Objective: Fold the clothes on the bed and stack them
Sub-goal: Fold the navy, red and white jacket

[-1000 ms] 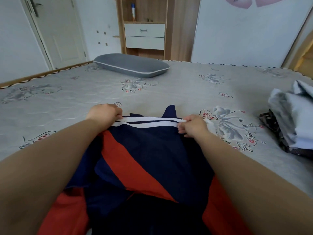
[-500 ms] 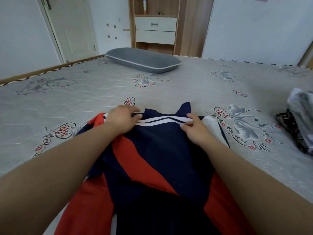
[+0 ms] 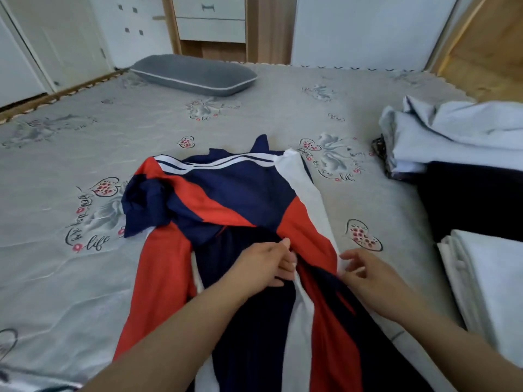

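Observation:
A navy, red and white jacket (image 3: 235, 193) lies spread on the grey printed bed sheet (image 3: 70, 273), its striped hem at the far end and one sleeve bunched on the left. My left hand (image 3: 264, 265) grips a fold of the jacket's front near the red and white panel. My right hand (image 3: 365, 274) hovers at the jacket's right edge with loosely spread fingers that touch the white strip. Both forearms reach in from the bottom of the view.
A grey pillow (image 3: 195, 75) lies at the far side of the bed. On the right are a crumpled pale blue clothes pile (image 3: 452, 131), a dark garment (image 3: 469, 199) and a folded white cloth (image 3: 489, 292). A drawer unit (image 3: 209, 21) stands behind the bed.
Both hands have left the striped hem and come back toward me to the jacket's middle. The hem now lies flat on the bed, and the view has tilted downward.

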